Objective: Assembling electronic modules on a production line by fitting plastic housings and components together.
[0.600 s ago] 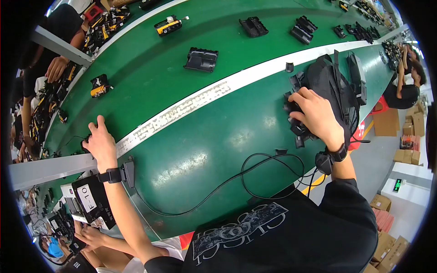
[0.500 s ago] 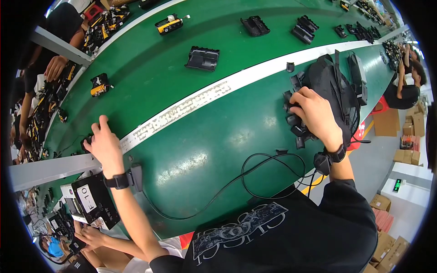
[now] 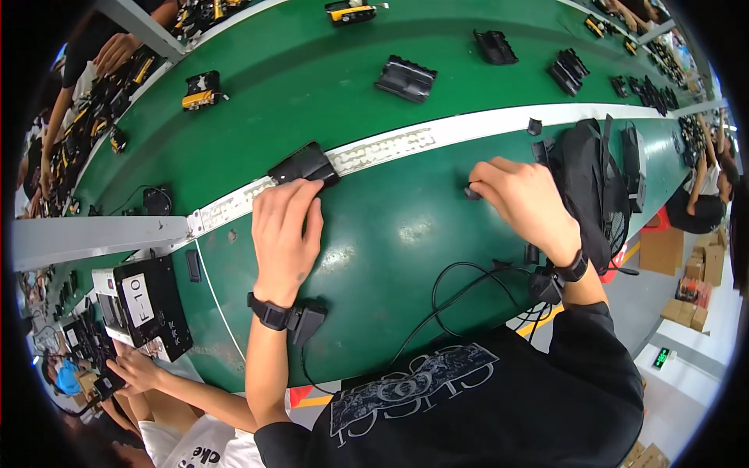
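My left hand has its fingers closed on the near edge of a black plastic shell. The shell lies tilted over the pale strip between the two green surfaces. To the right, my right hand pinches a small black plastic piece between thumb and fingertips, just above the near green tabletop. Part of that piece is hidden by the fingers. Each wrist wears a black strap with a small black device and cable.
Black shells and yellow-and-black assemblies lie on the far green surface. A black mesh bag sits on the right. A grey metal post juts in from the left, above a black box. Co-workers' hands are at the left.
My left hand has come right from beside the post and now holds the black shell. My right hand has shifted left off the small black parts by the bag, with one piece pinched.
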Action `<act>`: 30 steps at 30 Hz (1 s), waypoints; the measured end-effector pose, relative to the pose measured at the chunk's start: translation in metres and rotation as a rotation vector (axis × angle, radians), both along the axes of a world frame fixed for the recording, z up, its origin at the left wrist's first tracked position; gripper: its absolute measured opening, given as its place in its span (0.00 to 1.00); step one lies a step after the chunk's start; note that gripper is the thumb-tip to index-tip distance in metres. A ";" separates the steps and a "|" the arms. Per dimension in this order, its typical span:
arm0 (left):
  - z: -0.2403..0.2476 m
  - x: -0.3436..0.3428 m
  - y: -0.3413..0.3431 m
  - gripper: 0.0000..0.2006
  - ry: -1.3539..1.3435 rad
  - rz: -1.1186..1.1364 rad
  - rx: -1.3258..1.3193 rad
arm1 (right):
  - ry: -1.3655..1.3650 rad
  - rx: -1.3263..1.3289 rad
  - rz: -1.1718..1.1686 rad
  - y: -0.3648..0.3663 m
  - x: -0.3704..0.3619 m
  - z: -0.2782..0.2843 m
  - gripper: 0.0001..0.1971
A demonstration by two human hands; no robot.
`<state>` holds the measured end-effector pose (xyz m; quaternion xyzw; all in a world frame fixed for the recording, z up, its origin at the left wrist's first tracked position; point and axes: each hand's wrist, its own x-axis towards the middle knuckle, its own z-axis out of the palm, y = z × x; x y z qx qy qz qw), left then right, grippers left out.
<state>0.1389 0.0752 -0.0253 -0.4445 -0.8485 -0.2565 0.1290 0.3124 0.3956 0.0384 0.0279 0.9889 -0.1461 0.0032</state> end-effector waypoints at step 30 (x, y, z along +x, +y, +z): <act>0.017 -0.015 0.031 0.26 -0.201 -0.220 -0.114 | 0.129 0.036 0.114 -0.060 -0.056 -0.014 0.08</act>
